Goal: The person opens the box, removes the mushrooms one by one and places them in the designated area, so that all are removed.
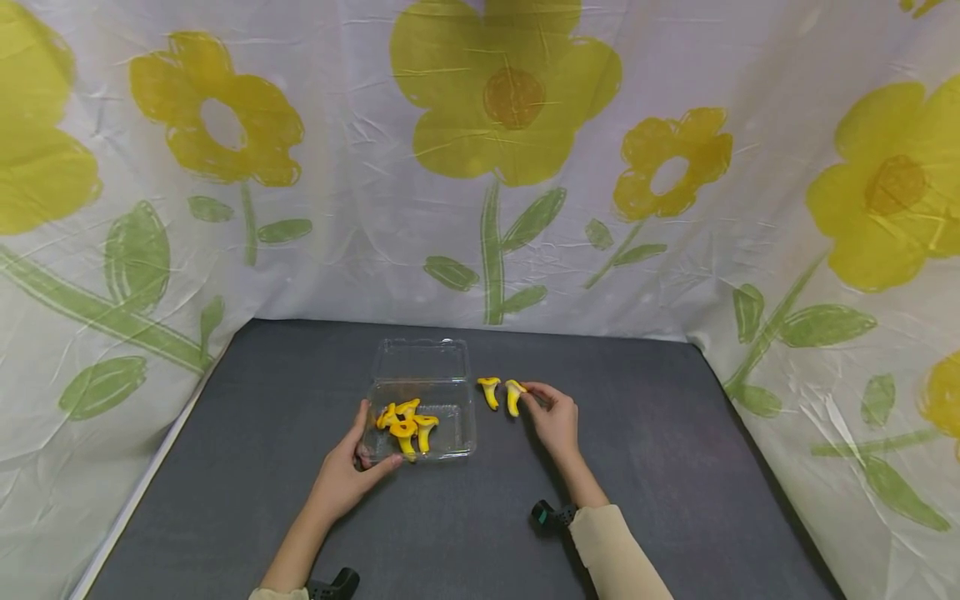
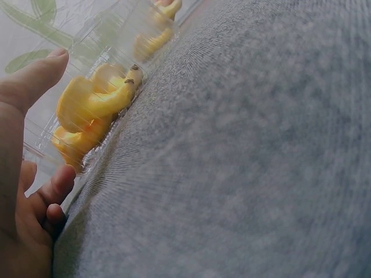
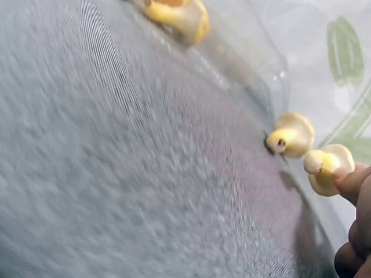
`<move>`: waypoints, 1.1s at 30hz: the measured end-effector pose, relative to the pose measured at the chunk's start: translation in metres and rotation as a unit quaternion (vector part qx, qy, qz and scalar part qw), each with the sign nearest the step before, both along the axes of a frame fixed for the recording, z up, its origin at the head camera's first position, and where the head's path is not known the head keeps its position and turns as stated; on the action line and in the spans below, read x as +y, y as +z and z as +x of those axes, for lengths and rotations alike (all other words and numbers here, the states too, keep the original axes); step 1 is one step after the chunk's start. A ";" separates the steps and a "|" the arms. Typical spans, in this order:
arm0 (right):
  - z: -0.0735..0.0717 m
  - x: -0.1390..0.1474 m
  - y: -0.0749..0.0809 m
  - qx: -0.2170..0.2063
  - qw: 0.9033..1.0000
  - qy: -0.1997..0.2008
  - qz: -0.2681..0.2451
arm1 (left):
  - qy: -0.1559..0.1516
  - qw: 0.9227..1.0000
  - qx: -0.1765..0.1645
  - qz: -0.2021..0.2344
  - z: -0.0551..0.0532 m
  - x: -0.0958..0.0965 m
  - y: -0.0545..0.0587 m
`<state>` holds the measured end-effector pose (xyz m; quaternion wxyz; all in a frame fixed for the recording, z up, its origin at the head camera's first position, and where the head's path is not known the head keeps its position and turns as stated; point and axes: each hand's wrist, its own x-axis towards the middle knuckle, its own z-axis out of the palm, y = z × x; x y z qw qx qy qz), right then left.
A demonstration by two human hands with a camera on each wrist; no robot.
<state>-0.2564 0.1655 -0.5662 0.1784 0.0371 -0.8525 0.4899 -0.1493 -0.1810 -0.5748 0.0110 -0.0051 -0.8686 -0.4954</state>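
A clear plastic clamshell box (image 1: 459, 442) stands on the dark table, its lid (image 1: 420, 360) folded back. Several yellow chanterelle mushrooms (image 1: 405, 430) lie in its left half. My left hand (image 1: 343, 479) holds the box's front left corner, thumb along the front and fingers at the left side. Right of the box, my right hand (image 1: 557, 423) pinches a chanterelle (image 3: 329, 167) by its cap edge between thumb and fingertips, its stem pointing down. Another chanterelle (image 1: 490, 392) lies between that one and the box.
A dark grey cloth (image 1: 645, 467) covers the tabletop. White curtains (image 1: 337, 250) printed with yellow flowers close off the back and both sides. Black wrist bands (image 1: 553, 515) sit on both arms, by light sleeves.
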 end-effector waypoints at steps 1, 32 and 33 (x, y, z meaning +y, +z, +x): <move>-0.002 0.000 -0.001 0.001 1.000 -0.002 0.004 | -0.001 1.000 0.000 0.000 0.000 0.000 0.000; -0.021 0.006 -0.013 0.015 0.997 0.049 0.054 | -0.001 1.000 0.002 0.000 -0.001 -0.001 0.000; -0.021 0.007 -0.013 0.012 0.997 0.047 0.051 | -0.001 1.000 0.003 -0.001 -0.001 -0.001 -0.001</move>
